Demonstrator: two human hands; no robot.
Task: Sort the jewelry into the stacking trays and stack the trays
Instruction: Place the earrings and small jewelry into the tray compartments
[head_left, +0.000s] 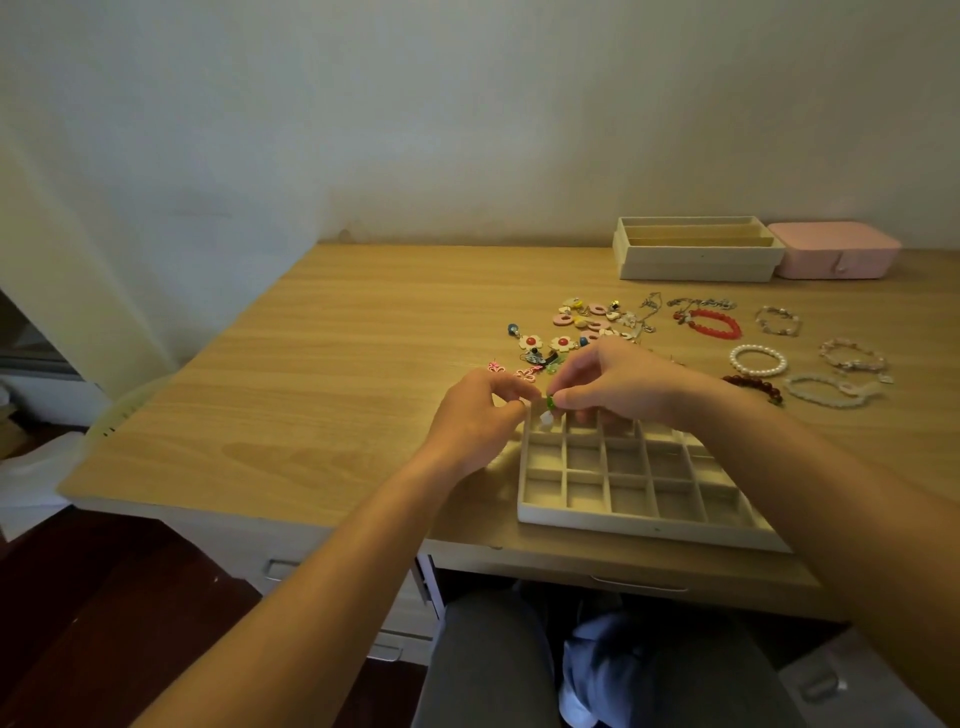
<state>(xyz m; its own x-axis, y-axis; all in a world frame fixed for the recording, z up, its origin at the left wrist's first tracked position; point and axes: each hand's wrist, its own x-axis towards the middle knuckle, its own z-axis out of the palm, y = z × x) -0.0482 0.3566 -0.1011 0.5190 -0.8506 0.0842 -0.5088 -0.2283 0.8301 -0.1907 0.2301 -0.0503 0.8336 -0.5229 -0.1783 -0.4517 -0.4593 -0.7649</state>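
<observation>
The right hand (618, 379) pinches a small green jewelry piece (550, 401) over the far-left compartment of the grid tray (644, 526), which sits at the counter's (311, 364) front edge. The left hand (478, 410) curls beside it; I cannot tell whether it grips anything.

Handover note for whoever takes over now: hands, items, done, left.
Right hand pinches a small green piece over the far-left corner cell of the grid tray; left hand curled beside it, grip unclear.
A white bit shows at that cell; other visible cells look empty.
Earrings and bracelets lie loose on the table.
Two trays stacked at back by the pink box.
Left: nearly all sorting, then stacking.
</observation>
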